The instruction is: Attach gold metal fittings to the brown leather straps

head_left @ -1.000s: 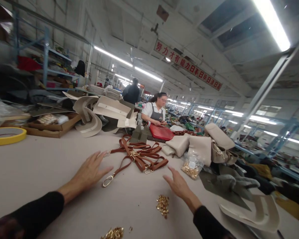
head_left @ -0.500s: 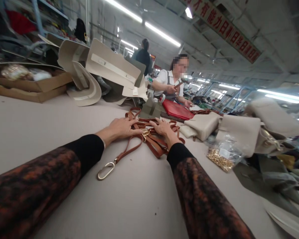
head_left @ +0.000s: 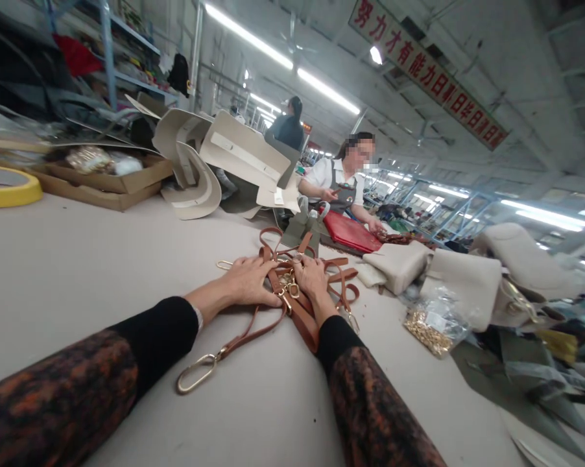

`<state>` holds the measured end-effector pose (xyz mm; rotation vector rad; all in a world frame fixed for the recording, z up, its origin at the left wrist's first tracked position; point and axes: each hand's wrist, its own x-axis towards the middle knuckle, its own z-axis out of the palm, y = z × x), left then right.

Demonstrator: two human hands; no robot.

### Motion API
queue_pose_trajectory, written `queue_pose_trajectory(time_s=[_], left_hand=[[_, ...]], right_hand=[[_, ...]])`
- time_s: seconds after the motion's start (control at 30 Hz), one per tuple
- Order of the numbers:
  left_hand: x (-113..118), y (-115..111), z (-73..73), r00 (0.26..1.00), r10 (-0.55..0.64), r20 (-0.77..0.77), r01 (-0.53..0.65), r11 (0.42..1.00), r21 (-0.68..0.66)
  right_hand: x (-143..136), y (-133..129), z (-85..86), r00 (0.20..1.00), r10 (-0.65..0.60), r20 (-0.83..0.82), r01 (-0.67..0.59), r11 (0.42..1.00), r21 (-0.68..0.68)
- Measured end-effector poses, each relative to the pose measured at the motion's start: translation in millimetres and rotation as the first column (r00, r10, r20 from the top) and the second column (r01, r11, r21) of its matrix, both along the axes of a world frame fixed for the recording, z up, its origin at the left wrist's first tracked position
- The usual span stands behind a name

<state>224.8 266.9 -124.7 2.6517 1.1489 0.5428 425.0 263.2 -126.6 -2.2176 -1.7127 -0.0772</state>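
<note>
A tangled pile of brown leather straps (head_left: 304, 324) with gold-coloured metal fittings lies on the table in front of me. My left hand (head_left: 248, 280) is closed over the pile's left side, thumb stretched along the straps and fingers curled around them. On the other side, my right hand (head_left: 312, 277) has its fingers bent down and closed on the straps. Which single straps each hand grips is partly hidden. One strap trails toward me and ends in a gold oval ring (head_left: 198, 374). Gold clasps (head_left: 290, 285) show between my hands.
Beige bag pieces (head_left: 246, 152) and a cardboard tray (head_left: 127, 194) stand back left, near a yellow tape roll (head_left: 10, 194). Beige bags (head_left: 462, 285) and a plastic bag of gold hardware (head_left: 429, 331) lie right. Across the table a co-worker (head_left: 341, 175) stands by a red item (head_left: 351, 231).
Both hands and the straps sit lower in view, and the trailing ring is nearer. My fingers have curled in from a flatter spread. The camera has turned left, bringing the yellow roll into view.
</note>
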Motion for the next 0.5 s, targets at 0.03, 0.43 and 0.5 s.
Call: queue_pose_trajectory(time_s=[0.03,0.43,0.5], left_hand=[[-5.9,-5.7,0.0,1.0,0.002,0.009,-0.002,1.0,0.002],[-142.9,-64.9,8.8,0.995,0.088,0.05,-0.088,0.996,-0.006],[-173.7,-74.4,7.2,0.988,0.146,0.048,-0.145,0.989,-0.024]], right_hand=[[-7.5,-3.6,1.2,1.0,0.016,-0.008,-0.016,1.0,0.001],[-136.9,-22.6,11.7,0.96,0.278,-0.036,-0.277,0.961,0.028],[-168.5,-26.1,13.3,0.938,0.347,-0.026,-0.346,0.938,0.025]])
